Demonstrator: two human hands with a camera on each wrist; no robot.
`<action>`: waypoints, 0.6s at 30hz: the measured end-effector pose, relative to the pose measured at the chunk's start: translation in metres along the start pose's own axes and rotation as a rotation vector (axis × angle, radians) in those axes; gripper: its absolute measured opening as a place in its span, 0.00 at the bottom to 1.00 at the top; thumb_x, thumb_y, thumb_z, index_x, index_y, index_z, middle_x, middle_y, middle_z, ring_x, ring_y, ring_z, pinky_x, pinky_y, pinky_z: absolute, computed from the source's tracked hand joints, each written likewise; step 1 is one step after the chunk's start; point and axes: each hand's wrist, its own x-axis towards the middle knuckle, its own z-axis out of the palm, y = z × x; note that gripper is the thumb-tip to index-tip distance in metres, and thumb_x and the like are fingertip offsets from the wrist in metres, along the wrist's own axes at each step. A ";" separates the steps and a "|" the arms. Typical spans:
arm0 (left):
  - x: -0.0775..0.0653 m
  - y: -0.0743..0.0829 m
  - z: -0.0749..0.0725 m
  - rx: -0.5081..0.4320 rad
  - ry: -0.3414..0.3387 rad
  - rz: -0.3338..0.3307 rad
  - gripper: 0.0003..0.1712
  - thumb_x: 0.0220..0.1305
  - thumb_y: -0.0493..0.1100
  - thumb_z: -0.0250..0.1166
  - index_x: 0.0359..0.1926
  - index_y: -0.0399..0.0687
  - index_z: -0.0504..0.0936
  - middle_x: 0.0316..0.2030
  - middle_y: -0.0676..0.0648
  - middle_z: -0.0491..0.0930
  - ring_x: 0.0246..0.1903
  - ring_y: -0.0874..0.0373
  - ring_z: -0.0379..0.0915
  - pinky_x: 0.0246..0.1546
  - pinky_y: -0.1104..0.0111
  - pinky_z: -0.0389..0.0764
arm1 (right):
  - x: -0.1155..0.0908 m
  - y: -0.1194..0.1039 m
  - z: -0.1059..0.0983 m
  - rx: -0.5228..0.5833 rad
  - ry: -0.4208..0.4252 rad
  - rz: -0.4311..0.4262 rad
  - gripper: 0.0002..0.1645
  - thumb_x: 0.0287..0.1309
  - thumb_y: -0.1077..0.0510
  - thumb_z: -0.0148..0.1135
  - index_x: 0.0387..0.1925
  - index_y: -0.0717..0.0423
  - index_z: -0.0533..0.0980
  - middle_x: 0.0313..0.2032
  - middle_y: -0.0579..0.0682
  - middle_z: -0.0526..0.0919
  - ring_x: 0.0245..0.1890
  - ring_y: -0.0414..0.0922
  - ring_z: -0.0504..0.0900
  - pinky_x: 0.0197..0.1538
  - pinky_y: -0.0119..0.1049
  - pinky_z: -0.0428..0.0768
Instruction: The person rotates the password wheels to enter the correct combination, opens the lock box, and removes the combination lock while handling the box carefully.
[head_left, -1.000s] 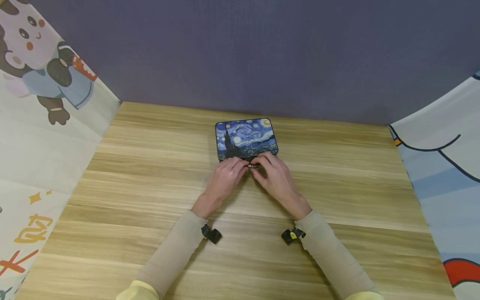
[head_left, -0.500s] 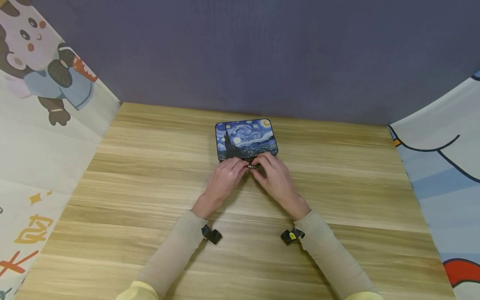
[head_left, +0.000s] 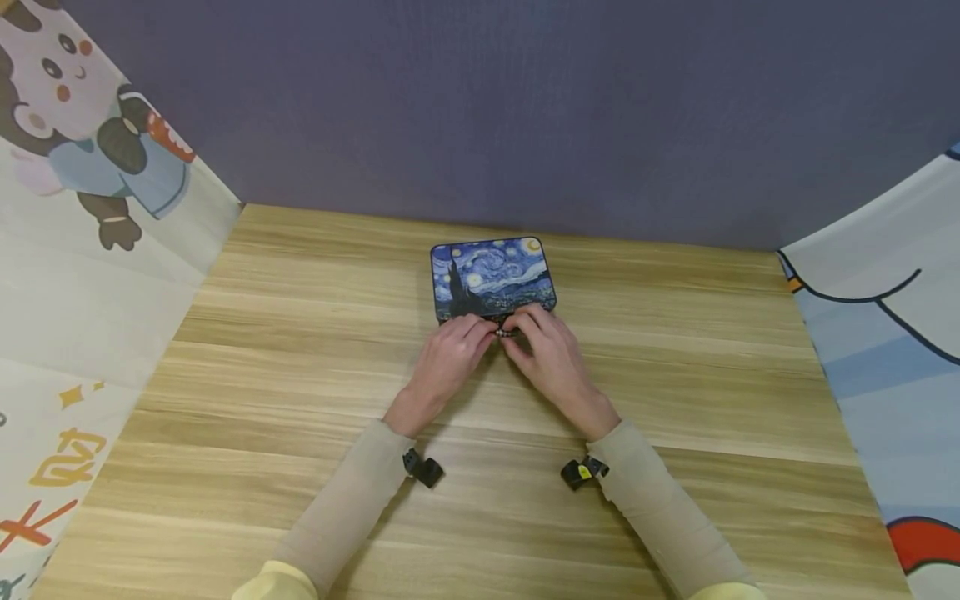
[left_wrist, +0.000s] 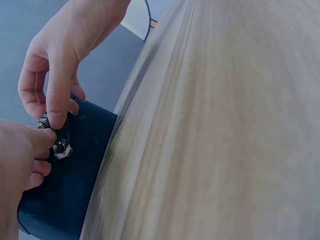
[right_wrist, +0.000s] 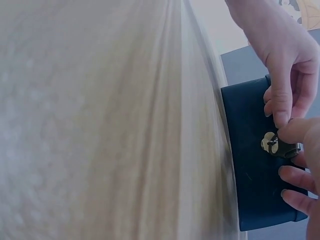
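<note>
A dark box (head_left: 491,275) with a swirling blue night-sky painting on its lid lies closed at the back of the table. On its front a gold-coloured latch plate (right_wrist: 270,143) shows in the right wrist view. A small dark padlock (right_wrist: 287,149) with ridged dials (left_wrist: 44,121) hangs at this latch. My left hand (head_left: 448,350) pinches one end of the padlock between thumb and forefinger. From the other side, my right hand (head_left: 551,350) pinches it too, its other fingers close to the box front. Fingertips hide much of the padlock, and its digits are unreadable.
The wood-grain table (head_left: 300,350) runs up to a dark blue-grey back wall (head_left: 495,108) just behind the box. Printed cartoon panels (head_left: 90,275) stand at the left and right sides. A black wrist camera (head_left: 424,469) sits on each forearm.
</note>
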 end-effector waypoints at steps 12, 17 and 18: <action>0.000 -0.001 0.001 0.009 0.010 0.009 0.07 0.65 0.37 0.72 0.42 0.37 0.87 0.36 0.46 0.86 0.34 0.55 0.82 0.38 0.68 0.86 | 0.000 0.001 0.000 0.004 0.024 -0.016 0.13 0.56 0.64 0.77 0.41 0.58 0.80 0.44 0.55 0.82 0.43 0.52 0.83 0.46 0.48 0.84; 0.000 -0.001 0.001 0.006 0.008 0.007 0.06 0.66 0.36 0.71 0.42 0.38 0.87 0.36 0.46 0.86 0.34 0.55 0.83 0.38 0.68 0.86 | 0.000 0.002 0.001 0.008 0.012 -0.008 0.12 0.57 0.63 0.76 0.41 0.59 0.81 0.44 0.55 0.82 0.43 0.52 0.83 0.47 0.48 0.84; 0.000 -0.001 0.001 0.005 0.008 0.007 0.06 0.66 0.36 0.71 0.41 0.38 0.87 0.36 0.46 0.86 0.34 0.55 0.83 0.39 0.68 0.86 | 0.000 0.002 0.001 0.009 0.011 -0.007 0.12 0.57 0.63 0.76 0.41 0.59 0.81 0.44 0.55 0.82 0.43 0.52 0.83 0.47 0.48 0.84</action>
